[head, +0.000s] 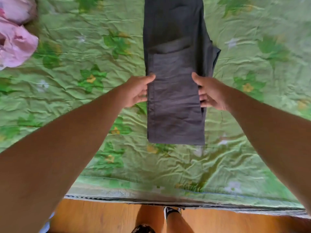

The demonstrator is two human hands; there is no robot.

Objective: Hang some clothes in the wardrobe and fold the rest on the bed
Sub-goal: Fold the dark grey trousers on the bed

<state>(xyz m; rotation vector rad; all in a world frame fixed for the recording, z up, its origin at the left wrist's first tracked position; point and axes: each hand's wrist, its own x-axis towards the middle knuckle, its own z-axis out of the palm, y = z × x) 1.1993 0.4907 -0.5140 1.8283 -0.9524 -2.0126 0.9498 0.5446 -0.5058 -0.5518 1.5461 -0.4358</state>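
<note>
Dark grey trousers (pixel 175 91) lie lengthwise on the bed, legs together, running from near the front edge to the top of the view. The near end is folded over the rest. My left hand (pixel 137 90) grips the left edge of the folded part, thumb on top and fingers beneath. On the right edge my right hand (pixel 209 92) holds the cloth the same way. Both arms reach forward over the bed.
The bed wears a wrinkled green floral sheet (pixel 84 98). Pink bundled cloth (pixel 15 42) sits at the far left. The bed's front edge (pixel 168 200) runs across the bottom, with wooden floor (pixel 101 216) and my feet below it.
</note>
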